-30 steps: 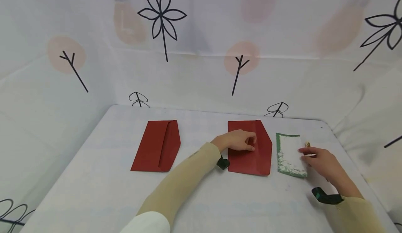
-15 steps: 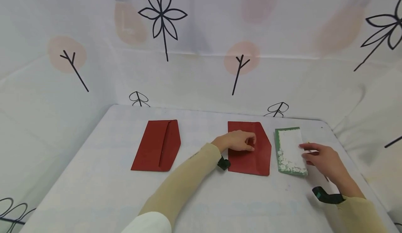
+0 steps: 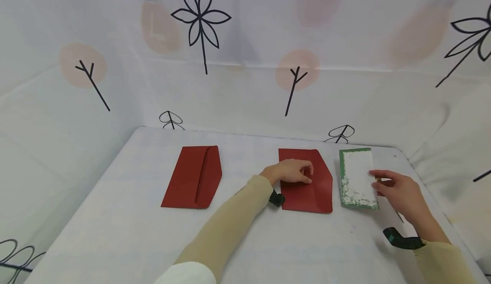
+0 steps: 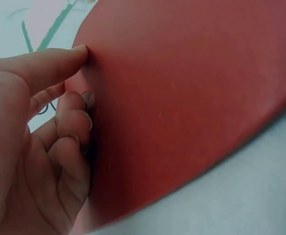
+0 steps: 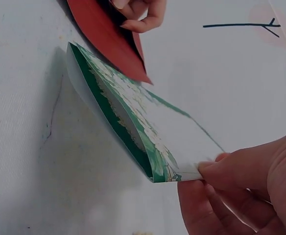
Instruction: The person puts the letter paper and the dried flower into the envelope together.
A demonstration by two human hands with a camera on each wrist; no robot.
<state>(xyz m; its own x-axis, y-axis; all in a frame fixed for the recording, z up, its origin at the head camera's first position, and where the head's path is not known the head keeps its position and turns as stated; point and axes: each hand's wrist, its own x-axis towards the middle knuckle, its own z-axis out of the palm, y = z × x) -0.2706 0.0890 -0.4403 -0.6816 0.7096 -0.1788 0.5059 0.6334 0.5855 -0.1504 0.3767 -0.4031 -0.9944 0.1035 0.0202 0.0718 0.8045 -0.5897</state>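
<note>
Card (image 3: 358,169) — right of both envelopes (image 3: 321,190)

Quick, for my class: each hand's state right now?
Left hand: curled over a red envelope; whether holding it cannot be told.
Right hand: closed, pinching the folded green-bordered card.

My head feed came through bright and evenly lit, with a soft shadow beside the right sleeve (image 3: 443,262). Both wrist feeds looked dimmer; the left showed me the card (image 4: 45,19) washed out and blurred, the right its diffuse shadow across the table (image 5: 20,156).
</note>
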